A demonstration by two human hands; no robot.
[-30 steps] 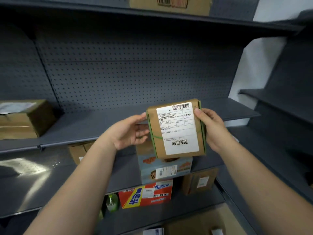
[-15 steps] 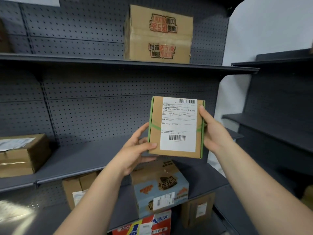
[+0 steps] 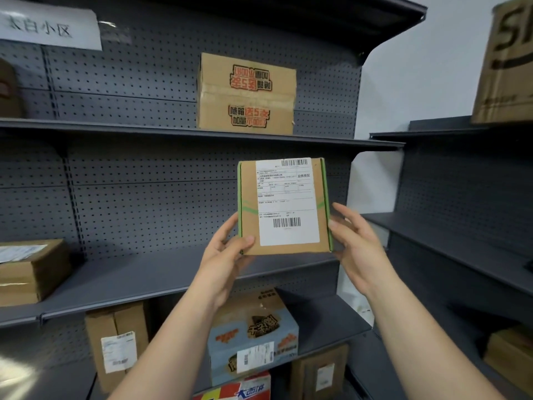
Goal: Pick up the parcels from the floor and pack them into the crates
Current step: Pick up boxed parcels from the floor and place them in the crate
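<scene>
I hold a small flat brown cardboard parcel (image 3: 284,206) with green edges and a white shipping label upright in front of the grey shelving. My left hand (image 3: 227,255) grips its lower left corner, thumb on the front face. My right hand (image 3: 356,243) holds the lower right edge, fingers behind it. The parcel hangs level with the gap between the middle shelf (image 3: 150,275) and the shelf above. No crate and no floor are in view.
A large printed carton (image 3: 246,95) stands on the upper shelf (image 3: 115,129). A taped box (image 3: 31,269) lies at the left of the middle shelf. Several boxes, one blue (image 3: 253,339), fill the lower shelves. Another rack (image 3: 461,235) stands at the right.
The view has tilted upward and the parcel has risen with both hands, from below the middle shelf to above it. My left hand has shifted to the parcel's lower left corner.
</scene>
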